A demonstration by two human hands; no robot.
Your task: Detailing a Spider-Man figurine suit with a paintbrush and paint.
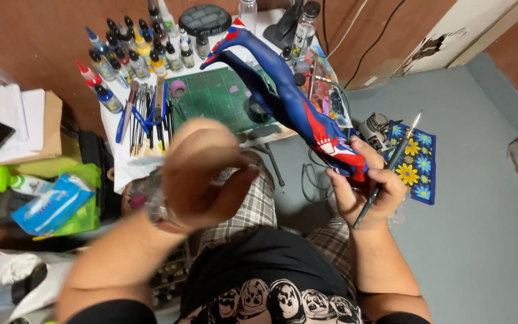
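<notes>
My right hand [364, 189] grips a blue and red painted figure [289, 96] by its red lower end, and a thin paintbrush [391, 165] is tucked between the same fingers, tip pointing up to the right. The figure reaches up and left over the small table. My left hand [202, 171] is raised in front of me, blurred, fingers curled loosely with nothing visible in it. A watch sits on that wrist.
A small white table carries a green cutting mat [214, 99], several paint dropper bottles [130, 51], a row of brushes and tools [148, 114] and a round dark palette [205, 18]. A blue flowered cloth [418, 162] lies on the grey floor. A wipes pack [49, 207] lies left.
</notes>
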